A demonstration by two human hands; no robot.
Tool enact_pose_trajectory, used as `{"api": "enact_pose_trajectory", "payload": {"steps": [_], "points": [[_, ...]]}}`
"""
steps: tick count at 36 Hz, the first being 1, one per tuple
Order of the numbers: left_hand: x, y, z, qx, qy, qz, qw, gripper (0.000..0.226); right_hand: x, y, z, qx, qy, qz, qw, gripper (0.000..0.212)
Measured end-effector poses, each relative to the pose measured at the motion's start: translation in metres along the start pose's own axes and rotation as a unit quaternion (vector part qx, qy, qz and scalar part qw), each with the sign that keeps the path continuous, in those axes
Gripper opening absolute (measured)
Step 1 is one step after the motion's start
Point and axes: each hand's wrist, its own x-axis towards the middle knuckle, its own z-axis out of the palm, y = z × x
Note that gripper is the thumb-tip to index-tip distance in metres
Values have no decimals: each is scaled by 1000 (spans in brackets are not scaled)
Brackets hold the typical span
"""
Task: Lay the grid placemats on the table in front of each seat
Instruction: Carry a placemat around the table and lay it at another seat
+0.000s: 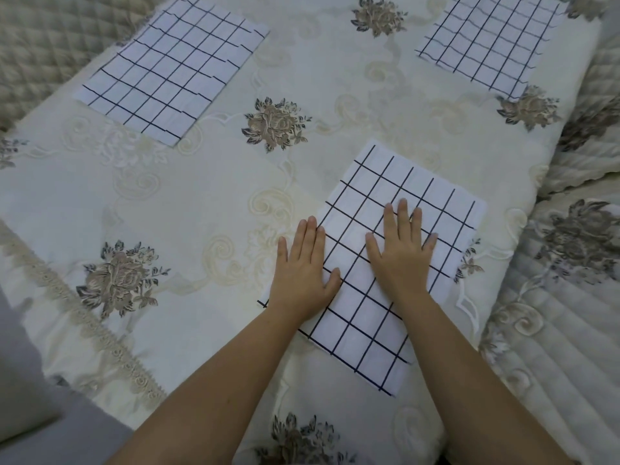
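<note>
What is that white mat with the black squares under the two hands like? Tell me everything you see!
The white rectangular cloth placemat with thin black grid lines lies flat and slanted on the cream flowered tablecloth, on the side nearest the person. It looks like thin fabric, smooth with a few faint creases. The right hand presses flat on its middle. The left hand rests flat across its left edge, with the thumb on the mat.

Floral tablecloth (201, 203), three grid placemats (174, 68) (493, 38) (369, 313).
</note>
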Motion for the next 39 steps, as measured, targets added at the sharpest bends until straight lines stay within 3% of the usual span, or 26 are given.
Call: {"api": "enact_pose_trajectory", "payload": {"steps": [6, 10, 14, 20, 27, 39], "points": [[-2, 0, -4, -3, -29, -9, 1000, 84, -28, 27, -7, 5, 2, 51, 999, 69], [-15, 7, -8, 10, 23, -27, 999, 67, -36, 20, -17, 14, -18, 85, 996, 82], [-27, 9, -12, -14, 62, -24, 998, 53, -51, -17, -21, 45, 1, 33, 998, 71], [-39, -10, -2, -47, 13, -4, 999, 57, -72, -72, -5, 22, -25, -34, 999, 57], [-43, -19, 1, -1, 29, 10, 1000, 56, -86, -60, 8, 0, -5, -57, 998, 54], [-60, -51, 0, -13, 9, -39, 999, 70, -118, 0, 1, 14, 9, 53, 998, 62]]}}
